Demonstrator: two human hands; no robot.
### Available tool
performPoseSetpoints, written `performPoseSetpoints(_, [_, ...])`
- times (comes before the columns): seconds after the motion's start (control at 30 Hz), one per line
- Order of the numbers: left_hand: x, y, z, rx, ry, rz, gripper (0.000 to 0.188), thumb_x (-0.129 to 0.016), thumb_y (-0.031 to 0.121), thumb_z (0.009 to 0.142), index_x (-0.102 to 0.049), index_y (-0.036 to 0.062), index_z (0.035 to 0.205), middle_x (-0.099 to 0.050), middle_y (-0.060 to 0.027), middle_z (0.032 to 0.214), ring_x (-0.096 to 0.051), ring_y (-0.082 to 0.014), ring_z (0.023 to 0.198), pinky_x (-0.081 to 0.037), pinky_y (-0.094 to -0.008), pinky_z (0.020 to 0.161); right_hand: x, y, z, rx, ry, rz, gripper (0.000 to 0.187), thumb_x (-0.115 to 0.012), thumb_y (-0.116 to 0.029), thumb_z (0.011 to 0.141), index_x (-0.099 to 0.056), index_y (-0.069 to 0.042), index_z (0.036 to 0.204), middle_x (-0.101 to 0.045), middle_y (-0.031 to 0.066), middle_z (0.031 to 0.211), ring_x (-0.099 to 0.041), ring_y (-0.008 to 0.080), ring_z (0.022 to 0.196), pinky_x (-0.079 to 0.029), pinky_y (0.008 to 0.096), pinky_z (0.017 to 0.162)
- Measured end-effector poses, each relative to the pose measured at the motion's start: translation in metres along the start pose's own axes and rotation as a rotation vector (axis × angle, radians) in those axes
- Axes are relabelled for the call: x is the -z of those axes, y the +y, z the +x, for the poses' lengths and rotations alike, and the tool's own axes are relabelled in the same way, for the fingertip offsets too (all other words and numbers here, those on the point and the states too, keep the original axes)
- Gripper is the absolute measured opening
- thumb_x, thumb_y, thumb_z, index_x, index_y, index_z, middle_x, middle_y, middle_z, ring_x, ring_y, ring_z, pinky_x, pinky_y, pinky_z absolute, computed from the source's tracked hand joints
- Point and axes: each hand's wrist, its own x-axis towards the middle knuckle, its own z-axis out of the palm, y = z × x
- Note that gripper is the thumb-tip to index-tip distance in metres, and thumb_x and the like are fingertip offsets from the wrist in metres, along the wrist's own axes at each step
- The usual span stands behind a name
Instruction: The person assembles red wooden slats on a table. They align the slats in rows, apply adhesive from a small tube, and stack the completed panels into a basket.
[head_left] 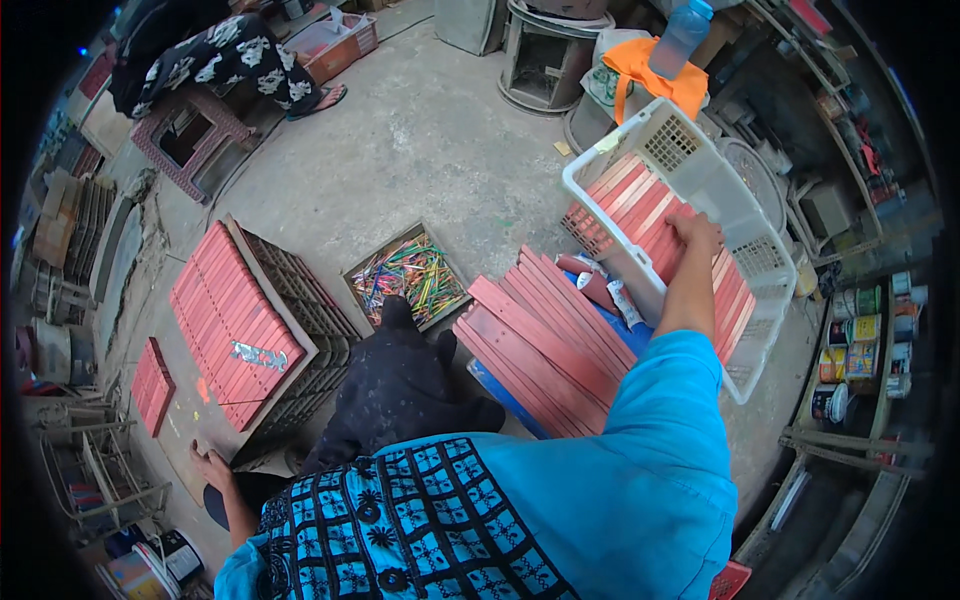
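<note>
My right hand reaches into a white plastic basket and its fingers curl over the red wooden slats stacked inside. Low at the left, my left hand hangs by the near edge of a board, fingers apart and nothing in them. On that board, which rests on crates, red slats lie side by side in a row, with a silver strip across some. A smaller red group lies to their left. Between my arms, longer red boards lie in a fanned pile.
A shallow box of colourful thin sticks sits on the floor ahead. Another person's patterned trousers show at the far left. An orange bag and a blue bottle stand behind the basket. Shelves with paint cans line the right.
</note>
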Motion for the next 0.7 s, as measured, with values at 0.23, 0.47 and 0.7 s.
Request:
performPoseSetpoints(0.23, [-0.021,0.021,0.011,0.014,-0.031,-0.13,0.046,-0.045,0.003,0.073,-0.042,-0.0022,0.119,-0.048,-0.0212,0.112,-0.053,-0.0315,0.09,-0.044,-0.0359,0.079,-0.015,0.002,0.015,0.11,0.147,0.074,0.087,-0.068,-0.049,0.057,-0.039,-0.004,0.126,-0.038,0.0244,0.127,-0.035,0.0388,0.119,-0.032,0.0433,0.098])
performPoseSetpoints(0.47, [-0.021,0.022,0.005,0.115,0.06,-0.131,0.046,-0.045,0.003,0.071,-0.044,0.0031,0.117,-0.049,-0.0202,0.107,-0.053,-0.0309,0.087,-0.042,-0.0359,0.079,-0.033,0.004,0.065,0.135,-0.101,0.099,0.096,-0.063,-0.057,0.053,-0.039,0.001,0.125,-0.042,0.0231,0.126,-0.04,0.034,0.119,-0.035,0.0398,0.097])
performPoseSetpoints(0.7, [-0.002,0.037,0.015,0.224,0.259,-0.31,0.048,-0.042,0.001,0.068,-0.046,0.006,0.115,-0.051,-0.0174,0.108,-0.055,-0.0292,0.087,-0.043,-0.0365,0.079,-0.005,-0.001,0.02,0.351,0.173,0.45,0.09,-0.062,-0.06,0.059,-0.042,-0.001,0.123,-0.038,0.0213,0.13,-0.041,0.0341,0.117,-0.03,0.0419,0.099])
